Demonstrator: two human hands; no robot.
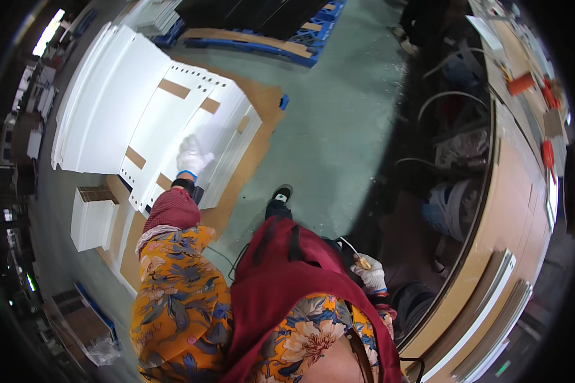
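Several white panels, some crossed by brown tape strips and edged with rows of small holes, are stacked on brown cardboard laid over the green floor. The left hand, in a white glove, is laid flat and spread on the topmost panel near its right edge; nothing is gripped by it. The left arm is stretched forward and down from a floral sleeve, with a red cuff at the wrist. The right hand, also gloved, is held back at the hip, closed around a small tool with a yellowish tip. The stack appears largely built, and the top panel seems not yet lifted or shifted. A curved brown bench is seen at the right, well apart from the panels, with thin sheets lying on it.
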